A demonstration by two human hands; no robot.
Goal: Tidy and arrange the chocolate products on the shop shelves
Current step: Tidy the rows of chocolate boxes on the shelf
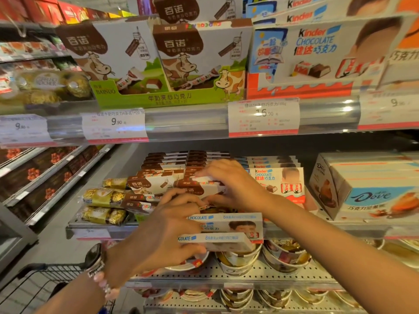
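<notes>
The left hand (158, 232) grips two flat white-and-blue cardboard Kinder Chocolate boxes (226, 230), stacked one on the other, fingers curled under the lower box and thumb up near the top one; the pair is held in front of the edge of the middle shelf (317, 230). The right hand (233, 184) rests on a flat brown-and-white cardboard milk-chocolate box (199, 185) lying atop the stacks on that shelf, fingers bent over its upper edge and thumb below it. Behind are two rows of the same brown-topped boxes (167, 164), too overlapped to count surely. Just right stands a row of upright Kinder boxes (281, 182), about five. Three gold-foil chocolate packs (104, 200) lie at the left, and a pale blue "Dove" carton (374, 189) at the right. On the upper shelf, two cow-printed boxes sit in a green "BAINUO" tray (158, 96), beside a large Kinder display carton (317, 53). Price labels read "9.90" (115, 123) and "16.90" (264, 115).
</notes>
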